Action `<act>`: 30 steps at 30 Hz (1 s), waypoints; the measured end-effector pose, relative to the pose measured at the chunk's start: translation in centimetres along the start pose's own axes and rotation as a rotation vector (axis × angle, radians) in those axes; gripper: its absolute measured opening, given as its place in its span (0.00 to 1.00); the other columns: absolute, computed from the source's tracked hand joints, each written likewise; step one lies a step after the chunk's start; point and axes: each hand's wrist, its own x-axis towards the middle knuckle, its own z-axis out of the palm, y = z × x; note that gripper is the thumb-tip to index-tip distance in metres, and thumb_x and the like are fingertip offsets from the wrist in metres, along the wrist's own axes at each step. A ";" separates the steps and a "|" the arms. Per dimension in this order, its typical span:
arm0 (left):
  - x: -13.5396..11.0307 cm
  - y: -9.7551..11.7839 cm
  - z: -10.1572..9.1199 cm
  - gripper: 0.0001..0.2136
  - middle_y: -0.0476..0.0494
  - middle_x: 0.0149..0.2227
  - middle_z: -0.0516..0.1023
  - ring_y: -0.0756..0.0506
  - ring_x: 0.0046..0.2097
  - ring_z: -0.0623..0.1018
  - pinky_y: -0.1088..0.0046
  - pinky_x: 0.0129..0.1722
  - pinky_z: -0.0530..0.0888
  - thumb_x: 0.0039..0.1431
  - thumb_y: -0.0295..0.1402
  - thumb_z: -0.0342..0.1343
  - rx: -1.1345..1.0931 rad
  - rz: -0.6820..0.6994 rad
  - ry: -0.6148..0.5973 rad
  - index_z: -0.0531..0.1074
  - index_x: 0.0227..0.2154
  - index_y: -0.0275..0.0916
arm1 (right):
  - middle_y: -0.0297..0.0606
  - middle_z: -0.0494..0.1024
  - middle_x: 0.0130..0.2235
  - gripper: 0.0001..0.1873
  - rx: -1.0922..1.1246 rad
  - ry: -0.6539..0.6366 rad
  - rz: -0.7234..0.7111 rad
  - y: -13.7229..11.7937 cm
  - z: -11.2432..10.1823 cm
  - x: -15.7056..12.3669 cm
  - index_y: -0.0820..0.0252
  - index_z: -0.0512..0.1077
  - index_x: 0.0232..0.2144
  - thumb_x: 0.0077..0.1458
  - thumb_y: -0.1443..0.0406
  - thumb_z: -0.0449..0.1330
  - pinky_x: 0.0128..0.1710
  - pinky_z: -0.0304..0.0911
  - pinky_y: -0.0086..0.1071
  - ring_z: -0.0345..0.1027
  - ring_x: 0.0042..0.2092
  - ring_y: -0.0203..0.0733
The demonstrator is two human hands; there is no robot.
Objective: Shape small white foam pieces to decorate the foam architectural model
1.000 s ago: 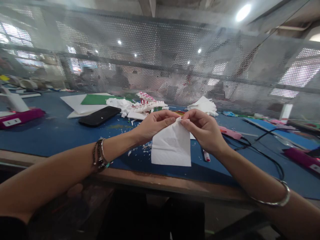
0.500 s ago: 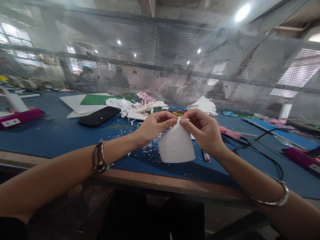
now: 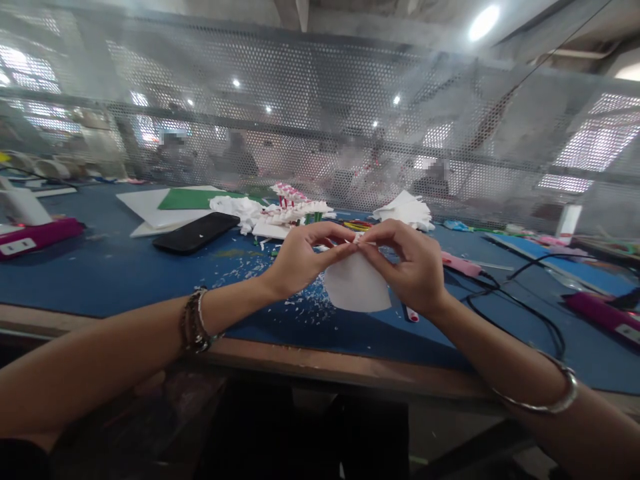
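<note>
A thin white sheet (image 3: 356, 287), paper or foam by its look, hangs down between my hands over the table. My left hand (image 3: 307, 257) pinches its top edge between thumb and forefinger. Right beside it, my right hand (image 3: 411, 263) grips the same edge, thumb tips nearly touching. Small gathers show where the fingertips meet; the fingers hide the rest of that edge. White scraps (image 3: 305, 300) are scattered over the blue tabletop below. Close to my right wrist lies a white and red marker-like stick (image 3: 411, 313).
A black phone (image 3: 197, 233) lies to the left, near white and green sheets (image 3: 187, 199). Pleated white pieces with red and green stems (image 3: 295, 208) sit behind my hands. To the right are a pink tool (image 3: 463, 265), black cables (image 3: 545, 320) and a magenta power strip (image 3: 603, 313).
Both hands have drawn closer together at the top edge of the white sheet. Its lower edge has risen slightly, and the sheet has tilted a little.
</note>
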 end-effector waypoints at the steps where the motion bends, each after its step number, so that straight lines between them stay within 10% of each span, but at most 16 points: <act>1: 0.0 0.0 -0.1 0.04 0.45 0.32 0.77 0.51 0.34 0.74 0.77 0.33 0.70 0.47 0.31 0.56 0.049 0.025 0.004 0.73 0.27 0.36 | 0.31 0.73 0.26 0.02 -0.011 -0.008 -0.012 0.0 0.0 0.0 0.58 0.66 0.26 0.49 0.68 0.55 0.28 0.62 0.27 0.66 0.28 0.31; 15: 0.3 -0.1 -1.2 0.03 0.45 0.35 0.76 0.50 0.38 0.73 0.74 0.39 0.68 0.51 0.30 0.53 0.272 0.286 -0.062 0.70 0.29 0.38 | 0.30 0.71 0.28 0.04 0.137 0.027 0.072 0.2 0.1 -0.1 0.57 0.64 0.30 0.49 0.68 0.56 0.31 0.65 0.26 0.67 0.30 0.31; 30: 0.7 -0.7 -0.3 0.05 0.52 0.22 0.69 0.55 0.25 0.68 0.80 0.24 0.65 0.45 0.29 0.56 -0.260 -0.221 -0.071 0.65 0.22 0.35 | 0.29 0.73 0.24 0.04 0.028 -0.106 0.116 0.1 -0.2 0.1 0.58 0.70 0.30 0.48 0.66 0.57 0.29 0.65 0.25 0.67 0.27 0.30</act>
